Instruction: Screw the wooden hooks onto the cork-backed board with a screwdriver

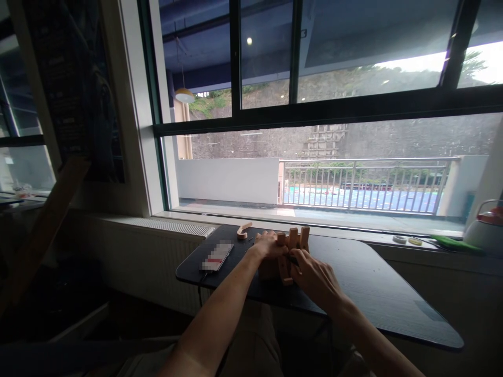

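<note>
A wooden assembly of upright pegs and slats stands on the dark table in front of me. My left hand rests closed against its left side, holding it. My right hand is at its front right, fingers pinched round a small dark thing I cannot make out, beside a lower wooden piece. A loose curved wooden piece lies on the table to the left of my left hand.
A phone with a cable lies on the table's left part. The window sill behind holds tape rolls, a green thing and a white kettle. A radiator grille runs below the window at left.
</note>
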Available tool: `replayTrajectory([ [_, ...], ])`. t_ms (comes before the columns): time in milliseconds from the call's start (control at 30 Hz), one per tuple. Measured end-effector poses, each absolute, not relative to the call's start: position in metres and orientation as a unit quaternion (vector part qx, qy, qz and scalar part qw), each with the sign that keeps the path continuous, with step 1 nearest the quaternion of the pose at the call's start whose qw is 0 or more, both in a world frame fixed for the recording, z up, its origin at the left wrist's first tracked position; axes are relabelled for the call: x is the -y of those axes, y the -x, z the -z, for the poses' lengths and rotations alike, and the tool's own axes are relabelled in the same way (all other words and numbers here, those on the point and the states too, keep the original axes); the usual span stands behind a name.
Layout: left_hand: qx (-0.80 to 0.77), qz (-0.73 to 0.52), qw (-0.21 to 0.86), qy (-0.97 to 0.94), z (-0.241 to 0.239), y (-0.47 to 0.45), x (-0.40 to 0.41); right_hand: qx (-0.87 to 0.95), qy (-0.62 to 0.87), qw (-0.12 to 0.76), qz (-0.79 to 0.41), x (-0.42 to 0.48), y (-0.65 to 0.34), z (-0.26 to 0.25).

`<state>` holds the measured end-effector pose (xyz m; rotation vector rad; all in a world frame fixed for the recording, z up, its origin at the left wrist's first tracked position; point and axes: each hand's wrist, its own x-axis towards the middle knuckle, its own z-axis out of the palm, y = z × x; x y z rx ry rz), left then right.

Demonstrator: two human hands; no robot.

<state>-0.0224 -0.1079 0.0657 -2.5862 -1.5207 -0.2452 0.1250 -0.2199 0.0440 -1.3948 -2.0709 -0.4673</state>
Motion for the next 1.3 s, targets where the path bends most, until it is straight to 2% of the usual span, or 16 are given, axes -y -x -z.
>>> replayTrajectory([
  [267, 0.508, 0.085, 0.073, 0.854, -0.0651, 0.0222, 0.108, 0.789, 0.518, 0.279, 0.175, 0.2154, -0.1248, -0.0399],
  [533, 0.511, 0.071, 0.047, 0.855, -0.0669, 0.0216, 0.1087, 0.737, 0.584, 0.319, 0.116, 0.2146, -0.1274, -0.0358],
  [733, 0.513, 0.068, 0.037, 0.855, -0.0688, 0.0218, 0.111, 0.764, 0.533, 0.313, 0.185, 0.2203, -0.1205, -0.0435],
  [1000, 0.515, 0.08, 0.058, 0.851, -0.0676, 0.0206, 0.1113, 0.803, 0.472, 0.291, 0.217, 0.2193, -0.1249, -0.0416],
  [1300, 0.511, 0.08, 0.068, 0.853, -0.069, 0.0205, 0.1141, 0.762, 0.539, 0.333, 0.135, 0.2184, -0.1214, -0.0369],
])
